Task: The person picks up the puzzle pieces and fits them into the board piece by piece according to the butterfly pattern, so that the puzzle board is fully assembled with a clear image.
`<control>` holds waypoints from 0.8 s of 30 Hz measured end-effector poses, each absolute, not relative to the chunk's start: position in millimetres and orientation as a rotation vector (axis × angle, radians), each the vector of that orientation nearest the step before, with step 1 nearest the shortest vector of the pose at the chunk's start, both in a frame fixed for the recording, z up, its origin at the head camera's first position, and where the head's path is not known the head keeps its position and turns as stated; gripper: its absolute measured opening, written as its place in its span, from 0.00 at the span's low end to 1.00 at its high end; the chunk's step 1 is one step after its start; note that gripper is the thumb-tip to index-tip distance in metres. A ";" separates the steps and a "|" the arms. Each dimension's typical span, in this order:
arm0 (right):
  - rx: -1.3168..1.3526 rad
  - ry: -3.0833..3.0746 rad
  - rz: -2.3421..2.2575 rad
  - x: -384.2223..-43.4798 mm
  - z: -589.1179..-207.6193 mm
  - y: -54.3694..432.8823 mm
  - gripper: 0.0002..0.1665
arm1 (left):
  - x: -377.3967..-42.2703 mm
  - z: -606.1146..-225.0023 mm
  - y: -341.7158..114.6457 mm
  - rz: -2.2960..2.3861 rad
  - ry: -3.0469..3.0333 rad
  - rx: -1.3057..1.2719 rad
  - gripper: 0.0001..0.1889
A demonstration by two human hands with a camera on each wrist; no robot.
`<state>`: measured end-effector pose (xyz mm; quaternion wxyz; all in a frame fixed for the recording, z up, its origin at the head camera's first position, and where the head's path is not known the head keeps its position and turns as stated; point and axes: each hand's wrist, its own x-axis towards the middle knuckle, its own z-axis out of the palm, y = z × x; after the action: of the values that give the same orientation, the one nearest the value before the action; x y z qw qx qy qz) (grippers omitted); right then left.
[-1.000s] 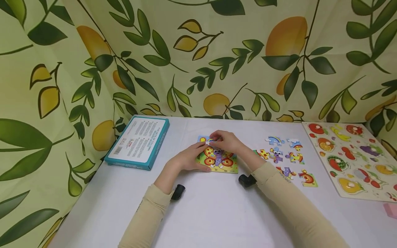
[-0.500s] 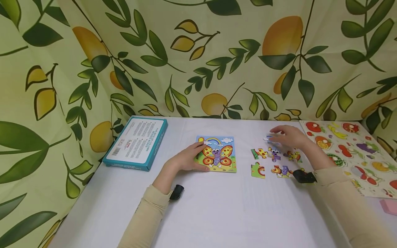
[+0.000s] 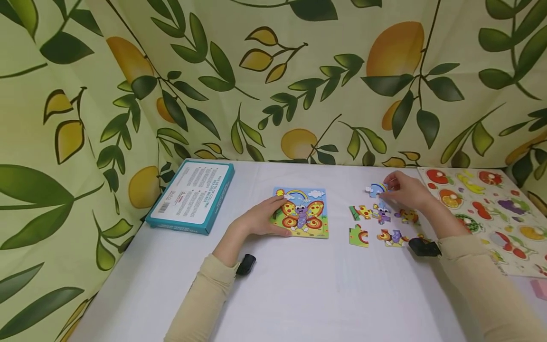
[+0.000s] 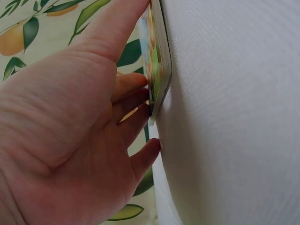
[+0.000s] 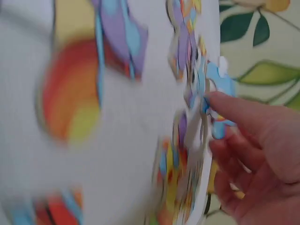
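The left hand point(image 3: 260, 219) rests at the left edge of the finished butterfly puzzle point(image 3: 301, 213), thumb lying over the picture's top surface and the other fingers point(image 4: 136, 101) lightly bent against its rim; the wrist view shows the thin board pinched at that edge while it lies flat on the white desk point(image 3: 290, 289). The puzzle sits near the middle of the desk. At 3 o'clock from it lies a loose spread of puzzle pieces point(image 3: 380, 223). The right hand point(image 3: 408, 192) hovers over the far end of that spread, its fingertips closed on a blue rainbow piece point(image 3: 376, 189), which is at 12 o'clock of the other pieces; whether that piece is lifted off the desk or lying on it cannot be told, since the right wrist view is blurred. A green corner piece point(image 3: 358, 236) lies at 7 o'clock of the spread, apart from the rest. A teal box point(image 3: 192, 195) lies face down at 9 o'clock of the butterfly puzzle, well apart. A wooden fruit peg board point(image 3: 491, 213) lies at 3 o'clock, beyond the right hand
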<state>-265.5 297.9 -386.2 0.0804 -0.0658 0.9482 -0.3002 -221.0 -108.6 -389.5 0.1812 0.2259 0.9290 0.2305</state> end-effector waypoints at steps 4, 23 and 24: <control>-0.175 2.827 -1.081 -266.2 -383.1 269.3 0.25 | -220.8 -387.8 -107.9 0.634 2.630 0.631 0.51; -0.128 2.423 -1.557 -277.6 -400.9 127.8 0.21 | -223.6 -389.6 -108.2 0.601 2.642 0.656 0.50; -0.128 2.438 -1.537 -277.7 -401.3 126.1 0.21 | -223.6 -389.6 -108.4 0.597 2.644 0.654 0.51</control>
<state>-277.7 126.1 -401.3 0.1280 -0.0440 0.8381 -0.5285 -223.6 -108.4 -389.6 0.1758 0.2309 0.9334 0.2108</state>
